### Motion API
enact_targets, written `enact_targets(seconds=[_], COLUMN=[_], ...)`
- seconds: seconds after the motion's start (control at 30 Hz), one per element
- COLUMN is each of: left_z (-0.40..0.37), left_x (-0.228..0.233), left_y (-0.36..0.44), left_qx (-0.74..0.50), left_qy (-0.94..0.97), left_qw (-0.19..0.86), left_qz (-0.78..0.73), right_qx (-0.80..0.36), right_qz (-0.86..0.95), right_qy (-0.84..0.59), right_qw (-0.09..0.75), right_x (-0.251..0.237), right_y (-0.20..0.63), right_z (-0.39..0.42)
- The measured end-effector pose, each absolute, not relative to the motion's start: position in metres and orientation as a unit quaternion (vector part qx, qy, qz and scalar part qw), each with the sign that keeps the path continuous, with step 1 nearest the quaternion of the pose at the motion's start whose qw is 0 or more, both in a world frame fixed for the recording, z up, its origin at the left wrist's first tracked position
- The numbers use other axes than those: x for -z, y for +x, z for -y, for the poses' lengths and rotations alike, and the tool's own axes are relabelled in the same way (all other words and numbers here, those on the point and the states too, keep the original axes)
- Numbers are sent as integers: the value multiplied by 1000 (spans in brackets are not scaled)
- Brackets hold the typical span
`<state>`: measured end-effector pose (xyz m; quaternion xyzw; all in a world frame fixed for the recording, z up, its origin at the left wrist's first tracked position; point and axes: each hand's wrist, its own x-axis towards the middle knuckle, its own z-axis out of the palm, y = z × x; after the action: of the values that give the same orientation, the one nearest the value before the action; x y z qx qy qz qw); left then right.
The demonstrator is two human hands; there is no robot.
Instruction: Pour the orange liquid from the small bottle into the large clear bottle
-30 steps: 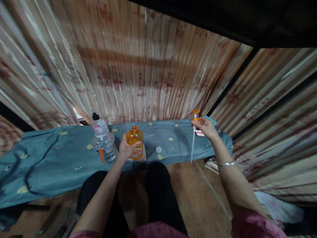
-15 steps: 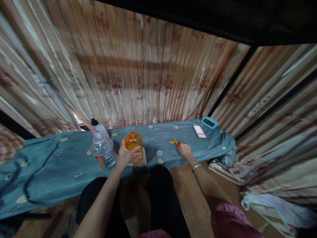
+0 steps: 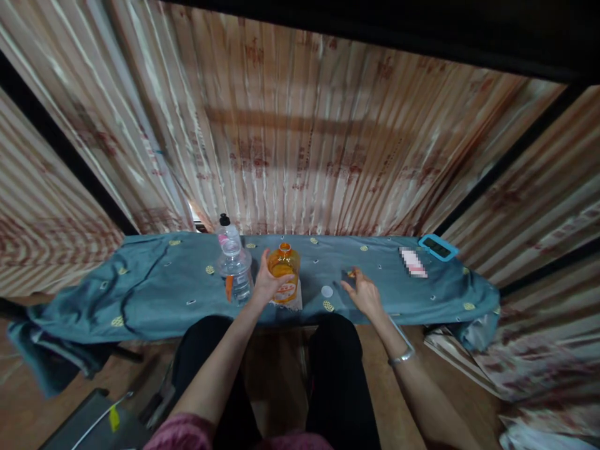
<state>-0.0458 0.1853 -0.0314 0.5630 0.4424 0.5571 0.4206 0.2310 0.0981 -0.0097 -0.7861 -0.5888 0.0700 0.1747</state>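
Observation:
My left hand [image 3: 266,285] grips the side of an open orange bottle [image 3: 284,277] standing on a table draped in a blue-grey cloth [image 3: 154,287]. My right hand [image 3: 363,292] rests on the cloth to the right, fingers spread, its fingertips next to the orange pump head [image 3: 352,273], which lies on the cloth. A small white cap [image 3: 327,291] lies between the bottle and my right hand. A clear plastic bottle with a black cap [image 3: 232,265] stands just left of the orange bottle.
A blue-framed device [image 3: 438,247] and a small pink-and-white item [image 3: 412,262] lie at the table's right end. Striped curtains [image 3: 300,137] hang close behind and on both sides. My dark-trousered legs sit below the table edge. A grey object with a yellow tag [image 3: 94,422] lies on the floor, lower left.
My right hand brought the pump with its long tube down from the air onto the cloth and let it go. The left hand kept its hold on the orange bottle.

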Motion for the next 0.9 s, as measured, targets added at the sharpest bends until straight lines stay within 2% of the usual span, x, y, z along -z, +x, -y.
enact_targets(seconds=[0.13, 0.2, 0.27, 0.4, 0.5, 0.6, 0.77, 0.9], left_z=[-172, -154, -129, -79, -74, -100, -152, -165], left_x=[20, 20, 28, 53, 56, 43, 28, 31], left_y=[-49, -56, -69, -108, -136, -149, -143, -140], left_qx=[-546, -546, -549, -526, -574, -589, -578, -548], left_qy=[575, 598, 608, 591, 521, 502, 494, 484], left_qw=[420, 388, 350, 361, 293, 209, 252, 263], left_qz=[-442, -439, -455, -494, -560, -597, -599, -629], right_qx=[-122, -154, -188, -249, -304, -364, -433, -468], right_qz=[622, 622, 610, 570, 546, 538, 526, 523], right_qy=[-727, -702, -683, -665, -659, -645, -628, -621], right_qw=[265, 310, 354, 414, 418, 403, 375, 349], right_x=[9, 13, 22, 45, 64, 86, 122, 137], right_y=[185, 167, 153, 132, 115, 95, 64, 54], right_z=[-102, -99, -91, -59, -29, -3, 27, 40])
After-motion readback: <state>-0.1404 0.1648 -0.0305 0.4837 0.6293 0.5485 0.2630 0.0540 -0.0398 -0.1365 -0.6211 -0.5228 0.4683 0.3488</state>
